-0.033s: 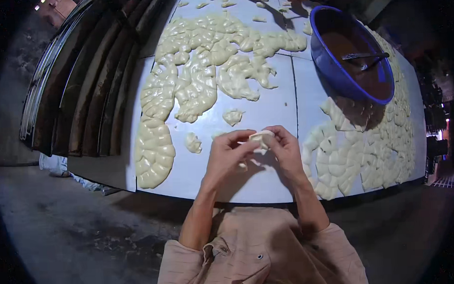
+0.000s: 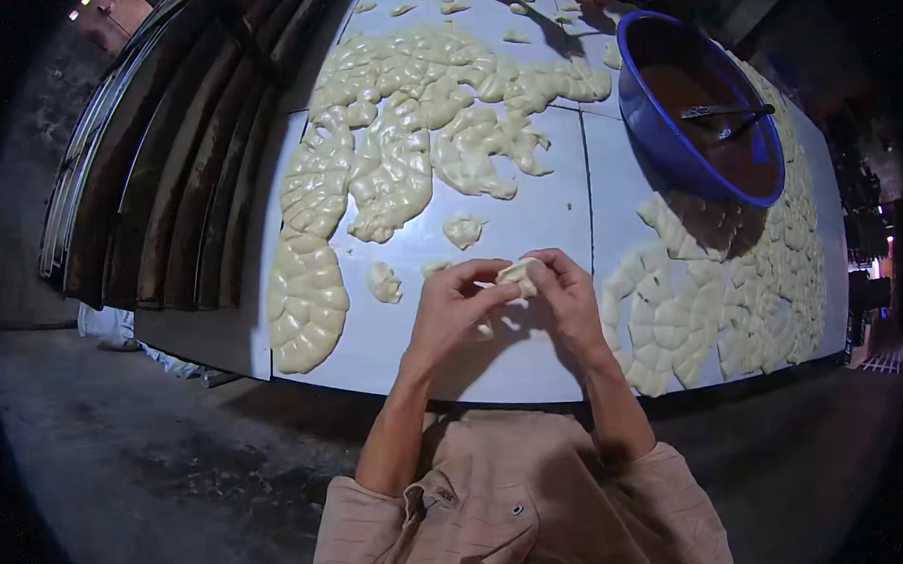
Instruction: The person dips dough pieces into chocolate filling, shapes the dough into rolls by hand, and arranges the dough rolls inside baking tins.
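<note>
Between the fingertips of my left hand (image 2: 454, 307) and my right hand (image 2: 572, 308) is a small pale piece of dough (image 2: 519, 276). Both hands are closed in a pinch on it, just above the near part of the white table. Beside my left hand lie a small dough lump (image 2: 384, 282) and another lump (image 2: 463, 231) a little farther off. One more bit of dough (image 2: 484, 331) shows below my left fingers, partly hidden. To the left and far side spreads a glossy sheet of joined dough pieces (image 2: 393, 170).
A blue basin (image 2: 655, 141) of brown liquid, with a dark-handled utensil inside, stands at the far right. Flattened dough pieces (image 2: 672, 319) cover the table's right side. Dark trays or boards (image 2: 185, 192) stand in a row at the left. The white tabletop (image 2: 375, 369) ends near my waist.
The dough between my fingers has tilted slightly, and more of it shows on top. Both hands stay in nearly the same place.
</note>
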Demonstrator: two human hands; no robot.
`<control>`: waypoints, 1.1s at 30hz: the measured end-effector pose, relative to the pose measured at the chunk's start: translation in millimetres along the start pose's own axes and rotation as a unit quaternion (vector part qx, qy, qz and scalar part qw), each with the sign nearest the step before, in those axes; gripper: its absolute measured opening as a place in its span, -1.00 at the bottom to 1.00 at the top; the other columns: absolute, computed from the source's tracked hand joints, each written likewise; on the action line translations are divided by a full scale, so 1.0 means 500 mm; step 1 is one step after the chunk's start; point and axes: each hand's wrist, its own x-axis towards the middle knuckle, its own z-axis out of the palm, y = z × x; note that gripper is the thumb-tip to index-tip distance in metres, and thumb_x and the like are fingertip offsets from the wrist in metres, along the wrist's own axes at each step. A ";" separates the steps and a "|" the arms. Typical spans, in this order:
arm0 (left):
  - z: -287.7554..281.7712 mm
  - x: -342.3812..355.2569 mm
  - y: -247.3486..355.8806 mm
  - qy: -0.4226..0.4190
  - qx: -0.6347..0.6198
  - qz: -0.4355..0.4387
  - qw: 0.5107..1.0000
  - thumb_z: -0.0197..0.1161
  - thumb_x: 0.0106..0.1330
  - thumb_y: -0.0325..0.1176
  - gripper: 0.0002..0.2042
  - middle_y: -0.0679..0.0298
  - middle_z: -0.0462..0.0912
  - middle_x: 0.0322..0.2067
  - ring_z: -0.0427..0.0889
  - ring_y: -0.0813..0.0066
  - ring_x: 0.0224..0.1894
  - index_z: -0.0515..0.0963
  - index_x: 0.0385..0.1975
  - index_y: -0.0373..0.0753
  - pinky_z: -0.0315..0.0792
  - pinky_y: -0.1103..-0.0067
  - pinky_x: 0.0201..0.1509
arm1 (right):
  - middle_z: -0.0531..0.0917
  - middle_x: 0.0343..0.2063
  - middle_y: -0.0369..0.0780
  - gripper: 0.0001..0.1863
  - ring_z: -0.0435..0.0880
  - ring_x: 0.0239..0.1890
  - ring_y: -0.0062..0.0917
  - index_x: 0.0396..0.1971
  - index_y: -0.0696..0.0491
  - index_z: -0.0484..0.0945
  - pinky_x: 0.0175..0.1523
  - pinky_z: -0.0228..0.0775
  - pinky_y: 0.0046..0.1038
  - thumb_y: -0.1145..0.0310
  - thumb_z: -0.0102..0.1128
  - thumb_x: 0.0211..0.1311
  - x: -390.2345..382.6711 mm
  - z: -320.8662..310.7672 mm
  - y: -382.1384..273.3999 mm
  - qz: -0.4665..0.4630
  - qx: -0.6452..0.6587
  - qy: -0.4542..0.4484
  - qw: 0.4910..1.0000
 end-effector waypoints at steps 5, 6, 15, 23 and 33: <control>-0.002 -0.007 0.002 0.010 0.012 0.008 1.000 0.32 0.32 -0.36 -0.80 0.30 0.70 -0.40 0.59 0.72 -0.40 0.67 -0.17 -0.35 0.50 0.73 -0.35 | 0.63 -0.21 -0.32 -0.76 0.56 -0.17 -0.62 -0.18 0.12 0.51 -0.02 0.41 -0.51 0.31 0.27 0.30 0.004 0.010 0.010 -0.009 -0.032 -0.050 0.998; -0.005 -0.010 0.001 0.010 0.012 0.007 1.000 0.32 0.32 -0.36 -0.80 0.30 0.70 -0.40 0.59 0.72 -0.40 0.67 -0.17 -0.35 0.50 0.73 -0.35 | 0.63 -0.19 -0.31 -0.77 0.56 -0.17 -0.61 -0.19 0.12 0.50 -0.03 0.43 -0.50 0.32 0.29 0.29 0.006 0.019 0.013 -0.044 -0.096 -0.047 0.993; -0.019 -0.025 0.002 0.057 -0.090 -0.039 0.994 0.35 0.24 -0.42 -0.83 0.30 0.68 -0.37 0.63 0.62 -0.36 0.63 -0.22 -0.34 0.53 0.67 -0.27 | 0.59 -0.35 -0.33 -0.73 0.51 -0.31 -0.73 -0.13 0.15 0.56 -0.20 0.41 -0.62 0.38 0.33 0.21 -0.002 0.045 -0.018 0.005 -0.084 -0.058 0.995; -0.071 -0.017 -0.015 0.071 -0.012 -0.003 0.997 0.38 0.17 -0.44 -0.81 0.25 0.70 -0.39 0.66 0.59 -0.36 0.67 -0.24 -0.35 0.51 0.68 -0.27 | 0.58 -0.47 -0.36 -0.81 0.49 -0.44 -0.71 -0.32 0.15 0.58 -0.32 0.35 -0.64 0.39 0.30 0.08 0.000 -0.002 -0.036 0.114 -0.163 -0.197 0.960; -0.098 0.003 -0.082 0.169 0.621 0.188 0.742 0.22 0.31 -0.14 -0.64 -0.03 0.30 0.27 0.34 0.07 0.22 0.59 0.07 -0.09 0.20 0.18 0.18 | 0.58 -0.19 -0.23 -0.60 0.59 -0.24 -0.57 0.09 0.10 0.41 -0.17 0.50 -0.52 0.48 0.22 0.25 -0.016 -0.058 0.006 0.068 0.098 -0.057 0.991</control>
